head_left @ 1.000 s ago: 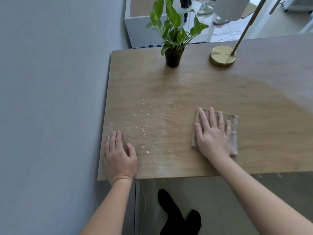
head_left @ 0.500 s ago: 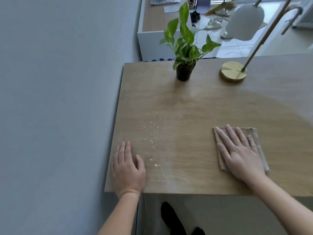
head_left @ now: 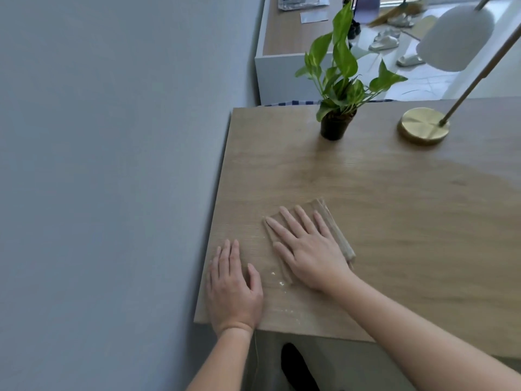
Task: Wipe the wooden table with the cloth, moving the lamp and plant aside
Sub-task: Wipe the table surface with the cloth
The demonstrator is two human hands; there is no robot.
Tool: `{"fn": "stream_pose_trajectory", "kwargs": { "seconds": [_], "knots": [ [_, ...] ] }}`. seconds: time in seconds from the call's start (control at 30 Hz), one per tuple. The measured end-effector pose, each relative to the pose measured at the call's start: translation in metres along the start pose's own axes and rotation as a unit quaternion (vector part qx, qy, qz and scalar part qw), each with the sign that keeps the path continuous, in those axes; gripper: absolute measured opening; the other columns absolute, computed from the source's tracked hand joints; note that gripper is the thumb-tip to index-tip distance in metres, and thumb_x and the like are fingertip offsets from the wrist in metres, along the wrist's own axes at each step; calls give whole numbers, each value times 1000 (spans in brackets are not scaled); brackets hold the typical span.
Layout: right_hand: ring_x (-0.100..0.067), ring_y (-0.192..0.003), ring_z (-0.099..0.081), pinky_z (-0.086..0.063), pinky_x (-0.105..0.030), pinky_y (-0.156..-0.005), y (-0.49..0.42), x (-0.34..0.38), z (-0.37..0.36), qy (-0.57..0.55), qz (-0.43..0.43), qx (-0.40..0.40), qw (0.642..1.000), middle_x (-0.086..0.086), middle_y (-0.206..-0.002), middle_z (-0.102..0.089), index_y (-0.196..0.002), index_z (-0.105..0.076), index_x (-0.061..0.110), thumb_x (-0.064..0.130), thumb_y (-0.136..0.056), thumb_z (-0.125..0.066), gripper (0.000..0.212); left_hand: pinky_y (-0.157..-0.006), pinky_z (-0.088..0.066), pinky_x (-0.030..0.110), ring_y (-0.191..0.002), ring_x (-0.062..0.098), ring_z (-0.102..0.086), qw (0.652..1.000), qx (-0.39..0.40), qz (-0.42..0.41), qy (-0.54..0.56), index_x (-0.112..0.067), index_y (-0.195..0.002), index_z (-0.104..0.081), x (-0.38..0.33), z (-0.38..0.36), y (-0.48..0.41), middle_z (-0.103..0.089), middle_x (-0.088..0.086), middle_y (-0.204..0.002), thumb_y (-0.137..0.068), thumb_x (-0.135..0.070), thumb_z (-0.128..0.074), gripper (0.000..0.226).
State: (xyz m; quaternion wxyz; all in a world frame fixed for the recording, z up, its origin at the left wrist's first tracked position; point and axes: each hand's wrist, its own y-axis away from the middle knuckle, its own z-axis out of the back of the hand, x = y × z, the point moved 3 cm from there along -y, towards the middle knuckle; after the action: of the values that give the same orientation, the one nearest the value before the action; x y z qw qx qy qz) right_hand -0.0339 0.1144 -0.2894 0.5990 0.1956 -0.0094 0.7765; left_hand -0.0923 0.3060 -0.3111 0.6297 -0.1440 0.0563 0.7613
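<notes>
From the head view, the wiping step is in hand. The right hand [head_left: 307, 249] lies flat on the folded cloth [head_left: 338, 238], fingers straight and slightly spread, pressing it onto the wooden table [head_left: 394, 221] near the front left corner. The left hand [head_left: 234, 289] rests palm down on the bare wood just beside it, at the front edge, with its fingers straight and close together, its thumb out, and nothing held. A few pale crumbs [head_left: 280, 283] lie between the two hands, touching or just off the cloth's near left edge, and finer specks lie closer to the table's front edge. The cloth is a folded rectangle. Its long axis runs away from the person, with the far end leaning left towards the grey wall [head_left: 112, 165], and the right hand's fingers point the same way. The plant [head_left: 335, 127] and the lamp [head_left: 423, 127] stand at the far edge, well apart from the cloth and not yet moved aside. The next move probably calls for keeping the palm's pressure even and drawing the cloth over the crumbs to gather them rather than scatter them off the edge. After that, the pot and the brass base each need lifting aside so the wood beneath them can be wiped.
</notes>
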Motion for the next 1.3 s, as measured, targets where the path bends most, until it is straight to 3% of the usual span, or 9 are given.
{"fn": "stream_pose_trajectory", "kwargs": {
  "seconds": [0.07,0.17,0.37,0.57,0.7,0.87,1.0,1.13,1.3],
  "knots": [
    [-10,-161,18,9,-46,-131,34,-22,5,-2,18,7,1000,23,-173,13,-160,9,61,66,-109,-13,56,-129,-30,43,-156,21,-38,1000,7,1,-4,-20,-160,-49,-1,1,0,-45,-1,-167,-100,-41,-44,64],
    [-8,-161,17,7,-43,-131,35,-79,32,13,-54,-14,998,25,-173,11,-157,12,65,68,-108,-11,54,-130,-29,43,-158,19,-35,1000,13,-1,-7,-21,-162,-45,-2,2,1,-42,-2,-169,-102,-43,-41,64],
    [-19,-163,10,9,-50,-130,-76,-96,58,-12,-183,-47,982,11,-177,4,-165,-1,53,64,-107,-10,59,-130,-29,44,-157,20,-36,1000,2,-3,1,-20,-161,-47,-2,0,-1,-44,-2,-168,-101,-41,-42,63],
    [-18,-163,11,7,-49,-131,-64,4,17,-3,-11,-10,1000,15,-176,8,-164,2,53,64,-109,-9,58,-128,-33,44,-156,20,-39,1000,-12,-1,4,-19,-158,-51,1,0,0,-48,-1,-165,-100,-37,-45,62],
    [-10,-161,16,7,-45,-131,25,-13,9,15,74,21,997,22,-173,11,-160,9,62,66,-110,-13,55,-129,-29,42,-157,20,-38,1000,-10,0,0,-19,-159,-51,-1,0,-1,-47,-1,-166,-99,-36,-47,62],
    [-11,-163,7,4,-44,-132,-13,-102,52,19,-103,-38,994,21,-175,5,-159,6,64,69,-106,-8,54,-130,-28,44,-159,17,-32,1000,3,-2,-2,-22,-162,-46,0,-1,0,-42,-4,-169,-102,-38,-44,62],
    [-20,-163,9,8,-51,-130,-99,-97,65,-15,-204,-58,977,10,-178,2,-166,-5,50,63,-107,-11,61,-131,-27,43,-160,16,-30,1000,5,-5,-4,-23,-163,-44,-2,0,-2,-40,-5,-170,-104,-37,-42,61],
    [-22,-164,6,6,-52,-131,-110,-10,29,-8,-88,-40,995,9,-178,1,-167,-4,48,62,-108,-10,61,-130,-28,42,-159,17,-33,1000,-5,-4,-1,-22,-162,-47,1,-1,-1,-43,-4,-168,-104,-34,-42,59],
    [-19,-163,10,2,-50,-131,27,41,-20,5,61,20,998,13,-177,2,-166,-2,50,61,-111,-15,57,-129,-30,43,-157,21,-38,1000,-9,-5,-3,-19,-159,-51,5,-2,-2,-47,0,-166,-102,-31,-40,59]
  ]
}}
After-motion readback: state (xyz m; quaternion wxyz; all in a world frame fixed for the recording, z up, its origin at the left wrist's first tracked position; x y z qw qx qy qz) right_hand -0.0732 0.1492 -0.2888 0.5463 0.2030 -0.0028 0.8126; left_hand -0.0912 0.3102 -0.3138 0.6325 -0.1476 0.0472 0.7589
